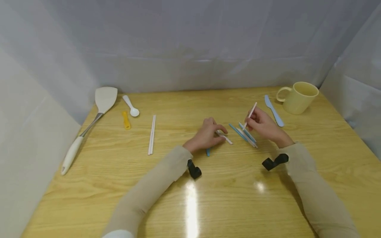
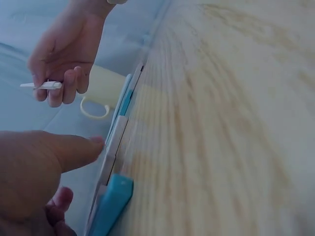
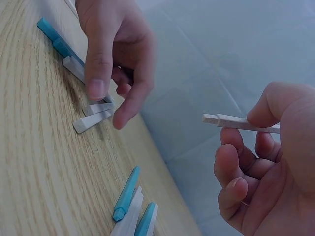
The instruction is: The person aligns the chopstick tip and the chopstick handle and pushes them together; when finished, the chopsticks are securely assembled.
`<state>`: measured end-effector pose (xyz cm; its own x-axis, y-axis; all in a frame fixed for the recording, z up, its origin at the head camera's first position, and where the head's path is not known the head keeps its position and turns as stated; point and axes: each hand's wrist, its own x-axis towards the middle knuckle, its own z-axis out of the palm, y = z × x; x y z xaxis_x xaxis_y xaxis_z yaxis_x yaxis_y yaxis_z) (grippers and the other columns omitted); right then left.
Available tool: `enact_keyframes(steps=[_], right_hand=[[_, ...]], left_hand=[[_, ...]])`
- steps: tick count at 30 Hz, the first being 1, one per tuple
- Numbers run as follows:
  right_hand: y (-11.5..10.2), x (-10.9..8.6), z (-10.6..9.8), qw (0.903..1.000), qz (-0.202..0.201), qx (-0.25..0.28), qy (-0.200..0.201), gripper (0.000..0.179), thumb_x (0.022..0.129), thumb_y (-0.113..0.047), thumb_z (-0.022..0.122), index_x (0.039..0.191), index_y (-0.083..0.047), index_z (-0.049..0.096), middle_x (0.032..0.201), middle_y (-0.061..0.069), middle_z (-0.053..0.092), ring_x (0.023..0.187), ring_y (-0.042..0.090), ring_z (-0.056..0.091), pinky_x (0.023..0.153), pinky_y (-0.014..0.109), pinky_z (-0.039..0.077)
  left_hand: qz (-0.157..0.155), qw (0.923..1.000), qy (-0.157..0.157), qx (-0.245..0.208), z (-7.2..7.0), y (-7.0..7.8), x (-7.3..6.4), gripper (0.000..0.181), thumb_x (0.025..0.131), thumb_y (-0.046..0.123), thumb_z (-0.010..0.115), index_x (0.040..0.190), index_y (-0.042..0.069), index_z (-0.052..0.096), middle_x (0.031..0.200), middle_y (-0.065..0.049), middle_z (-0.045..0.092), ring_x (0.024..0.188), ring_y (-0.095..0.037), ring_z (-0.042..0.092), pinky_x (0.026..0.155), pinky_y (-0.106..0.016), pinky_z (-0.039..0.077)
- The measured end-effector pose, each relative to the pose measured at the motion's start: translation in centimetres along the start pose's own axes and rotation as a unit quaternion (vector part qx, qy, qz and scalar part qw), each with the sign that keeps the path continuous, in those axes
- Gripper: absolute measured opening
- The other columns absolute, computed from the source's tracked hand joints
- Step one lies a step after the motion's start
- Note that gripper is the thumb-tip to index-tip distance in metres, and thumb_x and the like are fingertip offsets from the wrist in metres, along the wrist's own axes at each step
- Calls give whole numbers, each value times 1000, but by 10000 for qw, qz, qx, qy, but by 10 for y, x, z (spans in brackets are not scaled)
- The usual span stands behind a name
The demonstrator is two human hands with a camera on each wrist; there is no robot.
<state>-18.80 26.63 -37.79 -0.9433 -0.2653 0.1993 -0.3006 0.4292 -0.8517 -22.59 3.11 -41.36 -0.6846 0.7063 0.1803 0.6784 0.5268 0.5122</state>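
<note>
My right hand (image 1: 265, 125) pinches a white chopstick piece (image 3: 236, 122) between thumb and fingers, its stepped, narrower end sticking out. It is held tilted above a loose bunch of blue chopstick pieces (image 1: 237, 132) and white ones on the table. My left hand (image 1: 206, 135) hovers low over two short white pieces (image 3: 93, 120), its thumb and index finger spread on either side of them. No contact between those fingers and the pieces can be made out. A blue piece (image 1: 208, 152) shows from under the left hand, partly hidden by it.
Left on the table lie a white pair of chopsticks (image 1: 151, 135), a yellow piece (image 1: 126, 120), a white spoon (image 1: 134, 112) and a long-handled turner (image 1: 105, 98). Beyond the right hand are a light blue knife (image 1: 274, 111) and a yellow mug (image 1: 297, 100).
</note>
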Motion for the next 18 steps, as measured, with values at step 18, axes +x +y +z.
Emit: enact_keyframes(steps=[18], right_hand=[[0, 0, -1, 10000, 70, -60, -33, 6, 97, 2, 48, 97, 8, 48, 73, 6, 57, 62, 12, 55, 58, 27, 48]], left_hand=[[909, 9943, 45, 556, 9, -2, 7, 10, 82, 30, 75, 88, 23, 75, 102, -5, 44, 91, -21, 34, 77, -29, 27]])
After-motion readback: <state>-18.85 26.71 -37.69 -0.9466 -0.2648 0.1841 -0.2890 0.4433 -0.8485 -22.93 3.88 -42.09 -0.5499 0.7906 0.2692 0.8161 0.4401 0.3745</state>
